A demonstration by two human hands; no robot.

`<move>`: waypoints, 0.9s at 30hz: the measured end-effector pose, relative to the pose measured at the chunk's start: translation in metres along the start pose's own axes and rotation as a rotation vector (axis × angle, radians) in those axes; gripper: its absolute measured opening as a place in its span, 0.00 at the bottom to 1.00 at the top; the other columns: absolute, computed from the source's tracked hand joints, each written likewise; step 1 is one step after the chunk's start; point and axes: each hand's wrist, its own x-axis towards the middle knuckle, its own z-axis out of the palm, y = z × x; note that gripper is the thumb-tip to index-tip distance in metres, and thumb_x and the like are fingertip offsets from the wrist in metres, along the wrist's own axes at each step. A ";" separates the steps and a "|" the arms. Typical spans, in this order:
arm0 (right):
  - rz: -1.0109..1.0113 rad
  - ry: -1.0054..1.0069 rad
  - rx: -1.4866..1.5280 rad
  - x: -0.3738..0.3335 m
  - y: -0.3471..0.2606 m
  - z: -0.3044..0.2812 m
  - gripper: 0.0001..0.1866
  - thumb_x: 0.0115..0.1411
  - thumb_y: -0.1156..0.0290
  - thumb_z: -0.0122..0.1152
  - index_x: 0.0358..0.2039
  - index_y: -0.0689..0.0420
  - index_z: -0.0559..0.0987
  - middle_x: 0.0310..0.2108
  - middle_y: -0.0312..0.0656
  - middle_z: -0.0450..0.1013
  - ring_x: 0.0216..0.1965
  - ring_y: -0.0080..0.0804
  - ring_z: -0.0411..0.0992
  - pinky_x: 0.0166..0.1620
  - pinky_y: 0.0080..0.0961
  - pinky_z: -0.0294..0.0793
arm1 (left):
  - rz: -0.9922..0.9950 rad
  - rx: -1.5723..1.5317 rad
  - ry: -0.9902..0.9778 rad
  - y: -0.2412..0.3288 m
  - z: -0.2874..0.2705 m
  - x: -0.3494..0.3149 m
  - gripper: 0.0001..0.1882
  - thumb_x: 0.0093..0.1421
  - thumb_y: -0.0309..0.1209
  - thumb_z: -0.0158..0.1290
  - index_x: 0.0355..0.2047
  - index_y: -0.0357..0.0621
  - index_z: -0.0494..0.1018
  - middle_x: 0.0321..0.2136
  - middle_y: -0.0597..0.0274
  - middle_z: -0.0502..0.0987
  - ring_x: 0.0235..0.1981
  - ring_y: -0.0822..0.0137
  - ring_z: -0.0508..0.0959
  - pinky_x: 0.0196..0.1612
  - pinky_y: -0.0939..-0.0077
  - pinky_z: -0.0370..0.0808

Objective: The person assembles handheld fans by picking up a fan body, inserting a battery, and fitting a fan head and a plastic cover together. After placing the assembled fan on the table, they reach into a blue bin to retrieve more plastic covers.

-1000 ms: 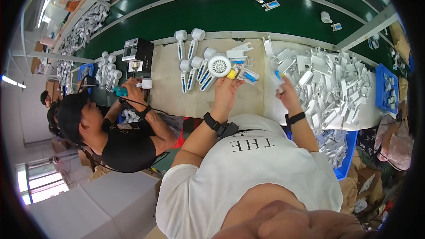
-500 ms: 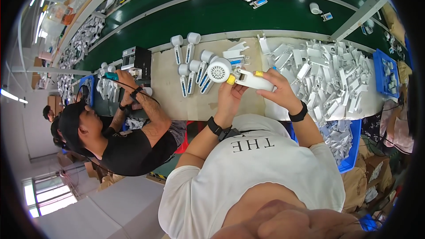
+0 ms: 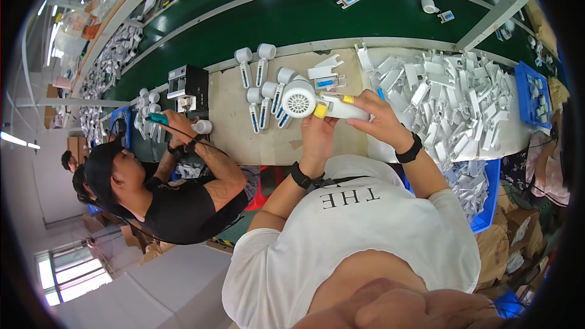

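Note:
Over the worktable I hold a white handheld fan [image 3: 299,99], its round grille facing up. My left hand [image 3: 318,137] is closed around the fan just below its head, with a yellow cover on the thumb. My right hand [image 3: 382,123] grips the far end of the white handle [image 3: 342,108], a yellow cover on one finger. Whether the handle's shell parts are fully closed cannot be seen. Several more fans with blue-striped open handles [image 3: 253,117] lie left of my hands. Just beyond the held fan is an open handle piece with a blue cell [image 3: 326,83].
A large pile of white plastic shells [image 3: 451,94] covers the table's right side. Blue bins stand at the right end [image 3: 522,94] and below the edge [image 3: 487,207]. Beyond runs a green conveyor [image 3: 390,15] carrying fan parts. A person in black [image 3: 183,207] works at left, beside a black machine [image 3: 196,88].
My right hand has shifted slightly left and up, and the handle sits closer to the fan head, with less of its hollow showing. Parts on the conveyor have drifted a little left.

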 end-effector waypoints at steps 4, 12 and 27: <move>0.015 0.044 -0.135 0.004 -0.006 0.007 0.22 0.43 0.72 0.65 0.42 0.54 0.74 0.31 0.39 0.65 0.34 0.32 0.65 0.36 0.22 0.64 | 0.179 0.143 0.086 0.003 0.009 0.009 0.14 0.58 0.27 0.47 0.44 0.38 0.66 0.42 0.59 0.71 0.42 0.70 0.71 0.45 0.76 0.67; 0.203 0.106 -0.043 -0.001 0.001 -0.003 0.18 0.52 0.64 0.57 0.41 0.59 0.70 0.35 0.39 0.70 0.31 0.25 0.68 0.30 0.15 0.66 | 0.213 0.082 0.096 0.012 0.009 0.016 0.12 0.57 0.25 0.47 0.42 0.36 0.67 0.40 0.57 0.72 0.41 0.67 0.73 0.46 0.75 0.68; 0.199 0.062 0.035 -0.010 0.032 0.020 0.14 0.54 0.61 0.55 0.23 0.61 0.72 0.15 0.35 0.65 0.18 0.18 0.60 0.22 0.19 0.61 | 0.060 0.094 0.060 0.006 -0.001 0.032 0.11 0.56 0.26 0.48 0.40 0.37 0.69 0.37 0.55 0.74 0.38 0.66 0.75 0.42 0.74 0.71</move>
